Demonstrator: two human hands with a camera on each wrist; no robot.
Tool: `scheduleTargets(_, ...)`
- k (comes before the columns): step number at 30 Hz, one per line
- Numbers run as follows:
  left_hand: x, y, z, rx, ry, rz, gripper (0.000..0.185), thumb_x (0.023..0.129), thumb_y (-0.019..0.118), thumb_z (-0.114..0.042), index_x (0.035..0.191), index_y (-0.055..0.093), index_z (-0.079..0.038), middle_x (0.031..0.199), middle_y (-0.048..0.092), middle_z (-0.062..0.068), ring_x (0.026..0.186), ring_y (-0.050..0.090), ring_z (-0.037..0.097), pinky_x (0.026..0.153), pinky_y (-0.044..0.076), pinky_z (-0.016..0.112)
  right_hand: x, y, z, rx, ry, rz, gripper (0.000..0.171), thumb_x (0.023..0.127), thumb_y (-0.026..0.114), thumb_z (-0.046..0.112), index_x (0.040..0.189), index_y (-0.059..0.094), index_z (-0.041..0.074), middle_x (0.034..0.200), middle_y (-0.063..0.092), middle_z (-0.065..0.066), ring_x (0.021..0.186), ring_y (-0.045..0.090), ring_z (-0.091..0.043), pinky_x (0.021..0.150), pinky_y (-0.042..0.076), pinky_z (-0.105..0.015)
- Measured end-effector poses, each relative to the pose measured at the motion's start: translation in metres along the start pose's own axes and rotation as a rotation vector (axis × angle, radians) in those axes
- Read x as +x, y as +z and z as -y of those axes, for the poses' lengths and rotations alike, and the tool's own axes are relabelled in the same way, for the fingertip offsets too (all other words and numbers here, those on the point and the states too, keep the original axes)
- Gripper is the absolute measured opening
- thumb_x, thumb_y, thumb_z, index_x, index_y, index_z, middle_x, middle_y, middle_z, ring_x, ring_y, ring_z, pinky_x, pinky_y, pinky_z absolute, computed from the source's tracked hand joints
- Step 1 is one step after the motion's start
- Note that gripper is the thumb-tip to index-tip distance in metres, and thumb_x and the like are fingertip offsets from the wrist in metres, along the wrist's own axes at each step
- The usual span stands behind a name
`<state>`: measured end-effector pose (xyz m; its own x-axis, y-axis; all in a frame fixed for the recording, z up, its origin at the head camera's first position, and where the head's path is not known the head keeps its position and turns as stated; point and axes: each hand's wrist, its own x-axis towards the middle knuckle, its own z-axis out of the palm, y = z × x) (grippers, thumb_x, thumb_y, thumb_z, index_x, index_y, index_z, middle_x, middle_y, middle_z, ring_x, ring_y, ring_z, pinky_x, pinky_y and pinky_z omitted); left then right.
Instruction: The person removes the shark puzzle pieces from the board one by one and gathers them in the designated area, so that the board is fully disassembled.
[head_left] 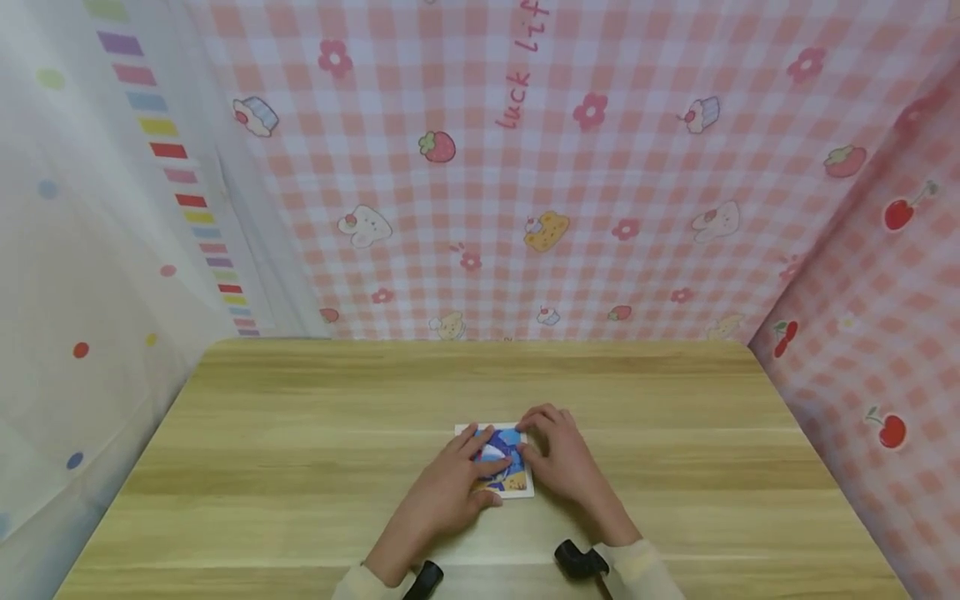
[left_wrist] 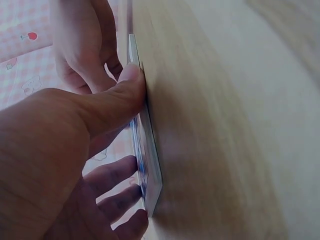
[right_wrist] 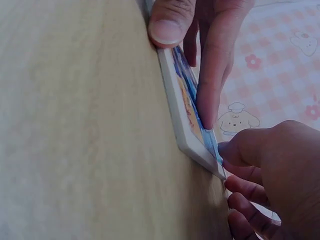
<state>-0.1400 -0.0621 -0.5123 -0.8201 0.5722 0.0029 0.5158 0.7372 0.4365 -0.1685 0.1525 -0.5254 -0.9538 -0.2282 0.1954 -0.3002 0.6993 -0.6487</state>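
A small square picture board [head_left: 517, 479] with a white rim and a blue, white and orange printed face lies flat on the wooden table. My left hand [head_left: 450, 487] rests over its left part with fingers spread across the print, and the thumb [left_wrist: 131, 75] lies against the near edge. On the opposite side, my right hand [head_left: 566, 458] has its fingers bent about the right edge. Its thumb [right_wrist: 240, 149] touches the face by the rim, and the other fingertips [right_wrist: 245, 187] meet the outer edge. Part of the print is hidden under my left hand.
The wood-grain table [head_left: 300, 417] spreads around the board. Behind it hangs a pink checked cloth [head_left: 487, 192]; another checked cloth [head_left: 862, 358] hangs at the right and a dotted white one [head_left: 97, 292] at the left. Black wrist mounts [head_left: 577, 560] sit near the cuffs.
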Motion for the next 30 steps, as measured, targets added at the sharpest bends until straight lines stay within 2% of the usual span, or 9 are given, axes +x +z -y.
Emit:
scheduleTargets(5,0.0012,0.0017,-0.0002,0.003,-0.001,-0.005,0.051,0.095,0.070,-0.039,0.143,0.062,-0.023,0.165,0.036,0.014,0.155,0.028,0.042,0.125,0.033,0.053,0.0001,0.0013,-0.0011,0.001,-0.003,0.003,0.019,0.089,0.077,0.011,0.107,0.071,0.010,0.121,0.064,-0.005,0.115,0.053,-0.027,0.102,0.048,-0.048)
scheduleTargets(11,0.0024,0.0025,0.0004,-0.013,0.009,-0.008,0.052,0.094,0.071,-0.039,0.143,0.062,-0.023,0.165,0.036,0.016,0.155,0.027,0.042,0.124,0.034,0.054,-0.0001,0.0019,-0.0013,0.009,0.009,-0.033,0.018,0.090,0.076,0.012,0.107,0.069,0.011,0.118,0.066,-0.004,0.113,0.056,-0.026,0.100,0.049,-0.047)
scheduleTargets(15,0.0010,0.0036,0.0017,-0.033,0.009,-0.013,0.051,0.094,0.071,-0.039,0.142,0.063,-0.023,0.165,0.035,0.016,0.155,0.027,0.043,0.124,0.033,0.055,-0.0012,0.0031,-0.0016,0.024,0.011,-0.075,0.016,0.090,0.078,0.013,0.104,0.070,0.014,0.112,0.070,-0.002,0.107,0.060,-0.022,0.093,0.050,-0.042)
scheduleTargets(23,0.0007,0.0066,0.0054,-0.061,0.007,-0.014,0.051,0.094,0.072,-0.039,0.142,0.062,-0.025,0.166,0.035,0.015,0.156,0.025,0.042,0.125,0.032,0.055,-0.0016,0.0046,-0.0014,0.155,0.066,-0.090,0.012,0.091,0.078,0.011,0.099,0.070,0.014,0.085,0.071,0.003,0.075,0.063,-0.007,0.069,0.055,-0.021)
scheduleTargets(30,0.0015,0.0036,0.0041,-0.069,-0.007,-0.004,0.051,0.094,0.071,-0.039,0.142,0.062,-0.025,0.167,0.033,0.014,0.157,0.024,0.041,0.125,0.031,0.055,0.0000,-0.0042,-0.0033,0.195,0.092,-0.055,0.011,0.092,0.077,0.012,0.103,0.073,0.015,0.086,0.073,0.004,0.073,0.063,-0.006,0.068,0.054,-0.020)
